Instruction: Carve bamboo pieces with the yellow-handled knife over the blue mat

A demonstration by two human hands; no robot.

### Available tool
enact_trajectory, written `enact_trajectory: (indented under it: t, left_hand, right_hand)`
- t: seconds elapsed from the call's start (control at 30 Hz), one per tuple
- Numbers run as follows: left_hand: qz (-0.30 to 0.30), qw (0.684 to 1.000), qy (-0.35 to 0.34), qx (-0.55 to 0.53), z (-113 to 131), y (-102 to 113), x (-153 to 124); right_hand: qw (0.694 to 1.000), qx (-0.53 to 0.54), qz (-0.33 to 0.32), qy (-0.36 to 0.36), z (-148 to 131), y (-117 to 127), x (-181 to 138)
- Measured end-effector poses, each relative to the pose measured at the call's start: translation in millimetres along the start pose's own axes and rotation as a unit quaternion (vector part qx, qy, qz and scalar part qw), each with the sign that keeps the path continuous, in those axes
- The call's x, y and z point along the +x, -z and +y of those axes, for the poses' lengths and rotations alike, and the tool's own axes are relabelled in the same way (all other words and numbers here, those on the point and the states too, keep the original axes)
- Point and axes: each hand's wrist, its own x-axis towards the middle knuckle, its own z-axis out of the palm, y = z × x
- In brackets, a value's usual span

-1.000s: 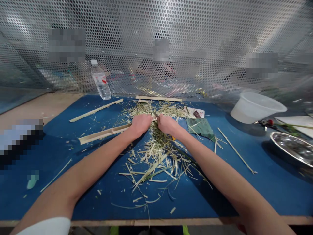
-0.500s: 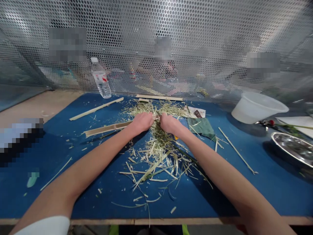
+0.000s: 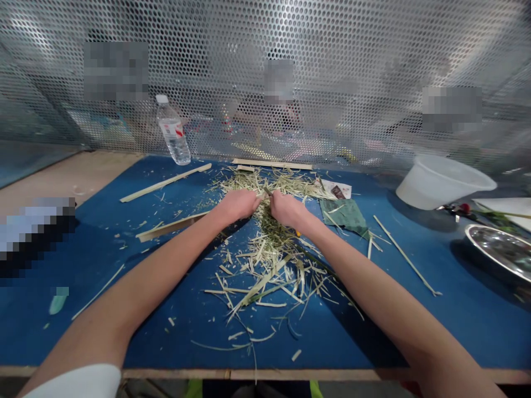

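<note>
My left hand [image 3: 237, 204] is closed round one end of a long pale bamboo strip [image 3: 172, 225] that runs leftward over the blue mat [image 3: 124, 265]. My right hand [image 3: 287, 209] is closed close beside it, gripping a small blade-like tool [image 3: 267, 191] whose tip shows between the two hands; a bit of yellow shows under the wrist. Both hands sit over a heap of bamboo shavings [image 3: 269, 260] spread across the middle of the mat.
A water bottle [image 3: 173, 132] stands at the back left by a perforated metal screen [image 3: 265, 72]. Loose bamboo strips [image 3: 165, 182] lie on the mat, a thin stick [image 3: 404, 255] and green leaf [image 3: 344, 214] to the right. White bowl [image 3: 443, 181] and metal dish [image 3: 498, 249] at right.
The bamboo strip's far end has swung a little as my left hand turned it; both hands stay pressed together over the shavings.
</note>
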Motion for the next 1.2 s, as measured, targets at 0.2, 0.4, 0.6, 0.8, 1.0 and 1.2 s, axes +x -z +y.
enact_trajectory:
  t: [0.2, 0.4, 0.6, 0.8, 1.0, 1.2]
  left_hand:
    - [0.049, 0.999, 0.014, -0.003, 6, -6, -4]
    - [0.071, 0.997, 0.027, -0.019, 14, -8, -10]
    - [0.07, 0.995, 0.059, -0.041, 17, -7, -11]
    - [0.079, 0.994, 0.055, -0.047, 16, -10, -10]
    - [0.078, 0.995, 0.046, -0.044, 15, -10, -9]
    - [0.075, 0.995, 0.047, -0.035, 16, -8, -9]
  right_hand:
    - [1.0, 0.006, -0.024, -0.005, 1, 0, 1]
    - [1.0, -0.006, -0.012, -0.009, -5, -1, 2]
    - [1.0, 0.002, -0.019, -0.017, -13, 0, 9]
    - [1.0, -0.01, -0.018, -0.015, -14, 1, 13]
    - [1.0, -0.011, -0.019, -0.02, -18, 3, 13]
    - [0.999, -0.028, -0.023, 0.0, -16, 6, 16]
